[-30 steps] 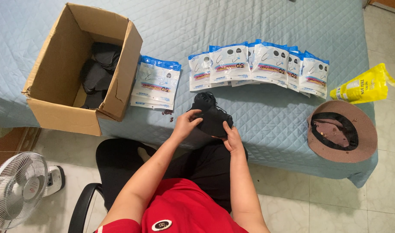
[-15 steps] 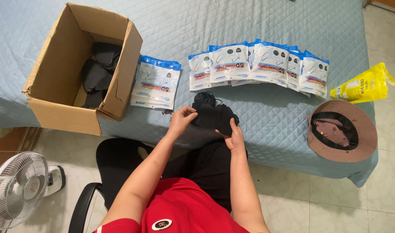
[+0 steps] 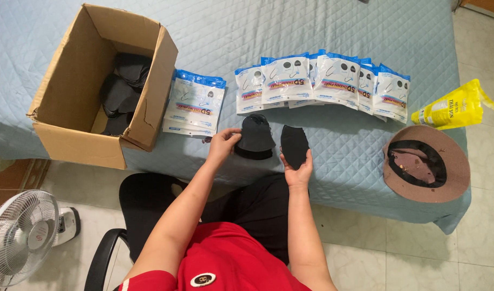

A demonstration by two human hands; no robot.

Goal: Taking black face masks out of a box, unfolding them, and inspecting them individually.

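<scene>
Left hand [image 3: 224, 141] is pinching the edge of a small stack of black masks [image 3: 255, 137] on the blue bedspread [image 3: 333, 32] — right hand [image 3: 297, 171] is just beside it, fingers closed around a single black mask [image 3: 294, 144] held upright. A row of mask packets [image 3: 322, 83] lies just past both hands — cardboard box [image 3: 69, 137] off to the left.

Bright, even light, soft shadows, sharp focus, slight wide-angle bending.

Matt black cloth masks [image 3: 255, 137] by the fingers; glossy plastic packets [image 3: 322, 81] beyond; rough brown cardboard box [image 3: 77, 137]; quilted cloth bed [image 3: 247, 37].
</scene>
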